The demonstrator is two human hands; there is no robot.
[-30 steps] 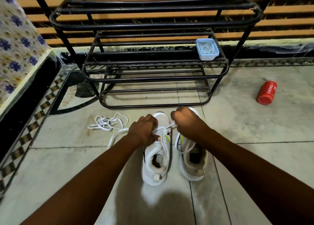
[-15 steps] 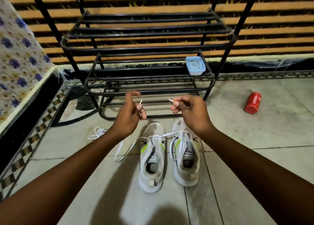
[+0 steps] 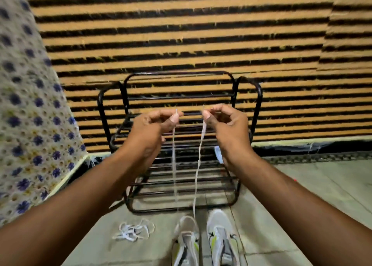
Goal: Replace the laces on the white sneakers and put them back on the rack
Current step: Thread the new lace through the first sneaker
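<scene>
Two white sneakers stand side by side on the floor at the bottom, the left sneaker [image 3: 186,243] and the right sneaker [image 3: 222,239], toes toward the black metal rack [image 3: 112,112]. A white lace [image 3: 198,165] runs up from the left sneaker in two strands. My left hand [image 3: 149,129] pinches one lace end and my right hand [image 3: 225,125] pinches the other, both raised in front of the rack with the tips level. The strands hang taut and nearly parallel.
A loose bundle of white lace [image 3: 133,230] lies on the tiled floor left of the sneakers. A patterned cloth [image 3: 26,115] covers a ledge at the left. A striped wall stands behind the rack.
Both hands have risen from the left sneaker's eyelets, pulling the two lace ends upward and taut. The view has tilted up, so the sneakers now sit at the bottom edge.
</scene>
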